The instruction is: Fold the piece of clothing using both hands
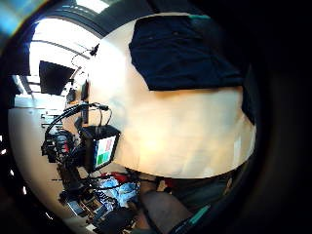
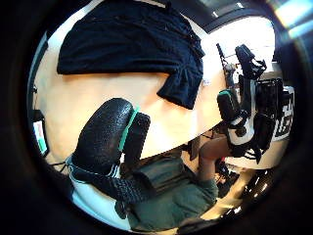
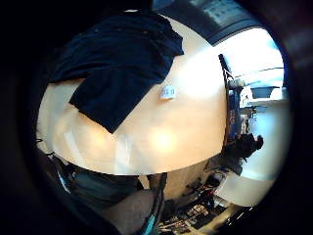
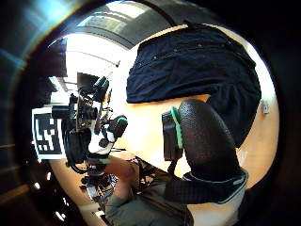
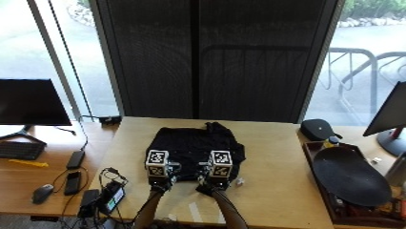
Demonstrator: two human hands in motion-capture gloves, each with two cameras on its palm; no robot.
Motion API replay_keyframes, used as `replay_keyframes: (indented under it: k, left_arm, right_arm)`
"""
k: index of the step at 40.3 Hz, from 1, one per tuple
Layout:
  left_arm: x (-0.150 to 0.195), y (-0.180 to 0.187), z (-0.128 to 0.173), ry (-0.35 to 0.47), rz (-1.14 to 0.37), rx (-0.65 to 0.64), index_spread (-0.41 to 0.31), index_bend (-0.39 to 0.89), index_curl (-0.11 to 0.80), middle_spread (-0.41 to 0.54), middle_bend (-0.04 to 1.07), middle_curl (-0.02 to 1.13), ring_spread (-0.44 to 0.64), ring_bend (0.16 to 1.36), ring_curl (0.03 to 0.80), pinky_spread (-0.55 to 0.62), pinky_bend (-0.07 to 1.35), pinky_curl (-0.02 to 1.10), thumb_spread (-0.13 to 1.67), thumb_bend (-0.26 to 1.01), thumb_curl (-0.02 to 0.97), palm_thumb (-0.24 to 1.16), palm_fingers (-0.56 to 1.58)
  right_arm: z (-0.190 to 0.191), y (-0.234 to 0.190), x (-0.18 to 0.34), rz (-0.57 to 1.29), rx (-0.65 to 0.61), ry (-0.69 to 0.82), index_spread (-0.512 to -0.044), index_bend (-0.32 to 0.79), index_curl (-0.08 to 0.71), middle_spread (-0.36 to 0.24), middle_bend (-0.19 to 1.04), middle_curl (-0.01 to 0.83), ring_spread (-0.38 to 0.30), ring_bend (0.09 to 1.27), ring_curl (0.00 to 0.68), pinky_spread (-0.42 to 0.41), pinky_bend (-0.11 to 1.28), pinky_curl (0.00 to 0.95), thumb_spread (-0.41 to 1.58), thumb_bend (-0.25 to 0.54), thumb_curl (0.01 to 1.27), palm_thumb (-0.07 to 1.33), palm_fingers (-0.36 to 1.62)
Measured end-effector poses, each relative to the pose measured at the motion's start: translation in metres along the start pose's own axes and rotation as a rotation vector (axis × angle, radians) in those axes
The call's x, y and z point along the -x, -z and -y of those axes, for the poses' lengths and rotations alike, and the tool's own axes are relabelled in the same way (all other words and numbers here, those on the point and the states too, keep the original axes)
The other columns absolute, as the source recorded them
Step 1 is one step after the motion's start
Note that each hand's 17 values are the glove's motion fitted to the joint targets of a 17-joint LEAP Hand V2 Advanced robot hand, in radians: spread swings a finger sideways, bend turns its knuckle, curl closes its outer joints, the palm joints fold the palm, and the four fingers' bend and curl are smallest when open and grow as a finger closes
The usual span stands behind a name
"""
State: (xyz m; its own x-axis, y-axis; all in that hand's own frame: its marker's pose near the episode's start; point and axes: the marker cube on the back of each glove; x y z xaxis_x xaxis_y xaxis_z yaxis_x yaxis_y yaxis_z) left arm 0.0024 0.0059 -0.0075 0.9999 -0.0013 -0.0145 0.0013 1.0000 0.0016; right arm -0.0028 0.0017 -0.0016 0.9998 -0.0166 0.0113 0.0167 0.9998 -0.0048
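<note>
Garment: black piece of clothing [image 5: 195, 151] lies partly folded on the worktop [image 5: 279, 167].
Left hand [image 5: 160, 183]: over the near hem, fingers relaxed, gripping nothing.
Right hand [image 5: 208, 185]: likewise.

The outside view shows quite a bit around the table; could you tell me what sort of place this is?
Most likely an office or lab workspace by a window: a monitor with keyboard and mouse on the side desk, and a dark garment on a wooden table fronting tall glazing with blinds.
</note>
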Motion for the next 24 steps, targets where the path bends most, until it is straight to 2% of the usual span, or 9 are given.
replay_keyframes:
  k: [1, 4, 9, 16, 24]
  left_arm:
    - [0.000, 0.001, -0.001, 0.002, -0.001, 0.000, -0.046, 0.13, 0.034, 0.027, 0.23, 0.06, 0.11, 0.42, 0.078, 0.14, 0.35, 0.06, 0.44, 0.10, 0.046, 0.18, 0.45]
    - [0.001, 0.002, -0.003, 0.013, 0.002, 0.004, -0.062, 0.13, 0.063, 0.036, 0.23, 0.12, 0.15, 0.46, 0.137, 0.19, 0.39, 0.11, 0.63, 0.11, 0.070, 0.20, 0.42]
    - [0.003, 0.000, -0.005, 0.029, 0.005, 0.022, -0.078, 0.13, 0.102, 0.044, 0.23, 0.18, 0.19, 0.49, 0.187, 0.26, 0.41, 0.15, 0.85, 0.09, 0.106, 0.21, 0.39]
    - [0.008, -0.013, 0.003, 0.021, -0.004, 0.014, -0.086, 0.14, 0.145, 0.049, 0.23, 0.23, 0.23, 0.52, 0.220, 0.31, 0.43, 0.18, 1.00, 0.05, 0.150, 0.21, 0.36]
    - [0.005, -0.002, -0.002, 0.008, -0.005, 0.005, -0.090, 0.14, 0.183, 0.052, 0.24, 0.28, 0.24, 0.53, 0.244, 0.34, 0.44, 0.21, 1.08, 0.02, 0.190, 0.22, 0.34]
  right_arm:
    - [-0.001, 0.001, 0.001, 0.001, -0.003, 0.003, -0.189, 0.18, 0.047, 0.022, 0.15, 0.027, 0.074, 0.18, 0.015, 0.149, 0.48, 0.106, 0.45, 0.209, 0.06, 0.31, 0.20]
    - [-0.003, 0.008, 0.006, 0.003, -0.024, 0.019, -0.247, 0.20, 0.097, 0.030, 0.15, 0.049, 0.105, 0.19, 0.040, 0.203, 0.52, 0.158, 0.69, 0.235, 0.08, 0.34, 0.17]
    - [-0.008, 0.015, 0.015, 0.023, -0.030, 0.043, -0.308, 0.20, 0.155, 0.038, 0.16, 0.081, 0.139, 0.20, 0.070, 0.257, 0.55, 0.207, 0.95, 0.244, 0.12, 0.36, 0.15]
    - [-0.007, 0.010, 0.016, 0.011, -0.032, 0.051, -0.347, 0.19, 0.211, 0.046, 0.16, 0.116, 0.164, 0.20, 0.102, 0.291, 0.57, 0.244, 1.16, 0.231, 0.16, 0.37, 0.13]
    - [-0.008, 0.010, 0.008, 0.014, -0.029, 0.045, -0.364, 0.18, 0.253, 0.055, 0.16, 0.148, 0.178, 0.22, 0.136, 0.306, 0.57, 0.272, 1.26, 0.203, 0.20, 0.38, 0.11]
